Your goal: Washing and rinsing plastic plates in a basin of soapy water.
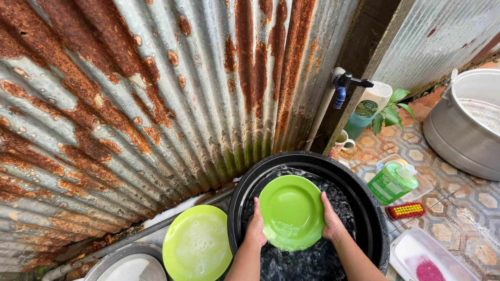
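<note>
A green plate [291, 211] sits tilted over the dark water of a black tub [372, 218], gripped at its rim between the left hand [255, 226] and right hand [331, 221]. Left of the left hand lies a seemingly soapy second green plate [197, 244]; right of the right hand stands a green bottle [391, 182].

We see only two bare forearms and the hands at their ends; the left hand [255, 227] and the right hand [332, 220] wear no gloves; we find no sleeve or cuff on either forearm up to the lower edge of the view; no ring, bracelet or watch shows on the fingers or wrists; both hands look wet.
</note>
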